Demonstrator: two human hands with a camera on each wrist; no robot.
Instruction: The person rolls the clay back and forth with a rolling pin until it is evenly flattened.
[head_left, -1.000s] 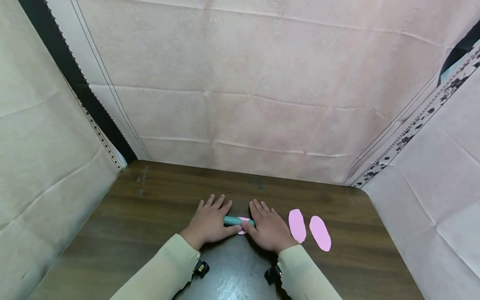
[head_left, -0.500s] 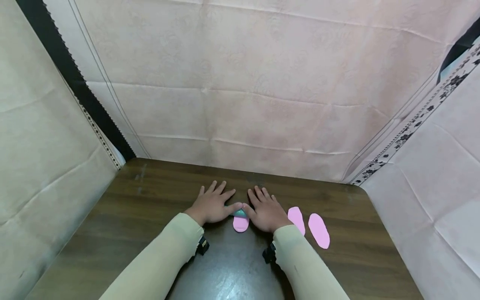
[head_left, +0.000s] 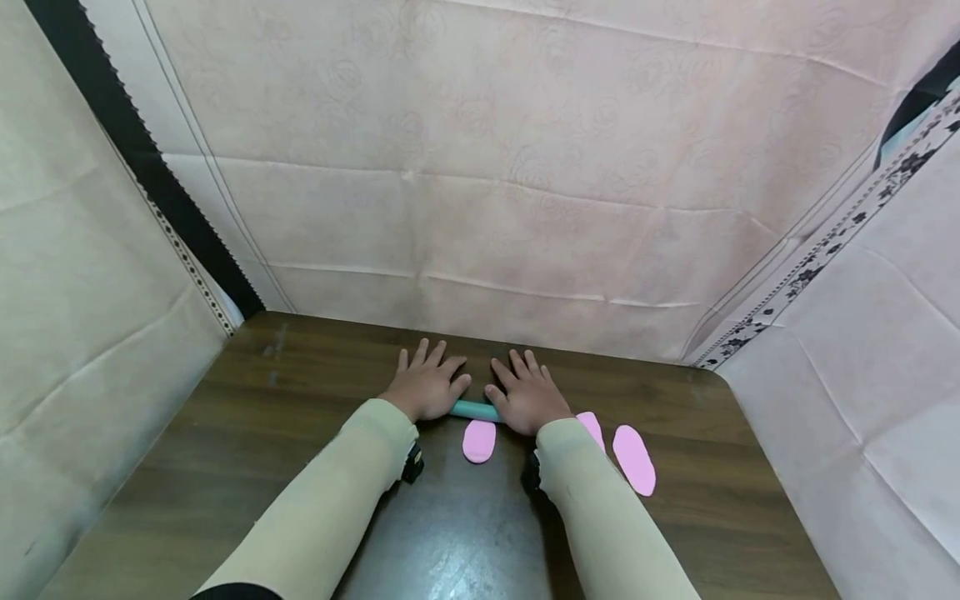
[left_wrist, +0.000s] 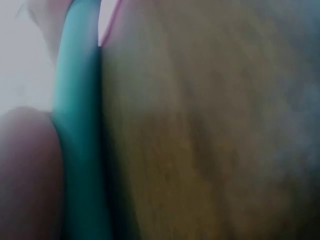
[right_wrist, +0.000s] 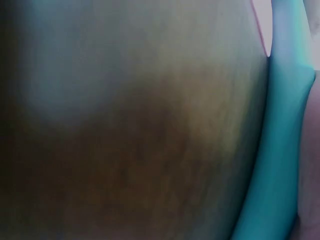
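Note:
A teal rolling pin (head_left: 474, 410) lies crosswise over a flat pink piece of dough (head_left: 479, 442), whose near end shows below it. My left hand (head_left: 423, 388) rests palm down on the pin's left part, fingers spread and straight. On its right part lies my right hand (head_left: 529, 395), also flat with straight fingers. Both thumbs point inward, with a gap between them. The pin (left_wrist: 82, 130) runs beside the hand in the left wrist view, and the same teal rod (right_wrist: 280, 150) borders the right wrist view. The palms hide both pin ends.
Two more flat pink ovals, one (head_left: 633, 460) in full view and one (head_left: 591, 429) partly behind the right sleeve, lie to the right on the brown wooden table (head_left: 720, 517). A pale cloth wall (head_left: 480, 233) rises along the table's far edge.
Both hands have moved forward, away from the body, with the rolling pin under them. More of the pink piece's near end shows, and the thumbs have parted.

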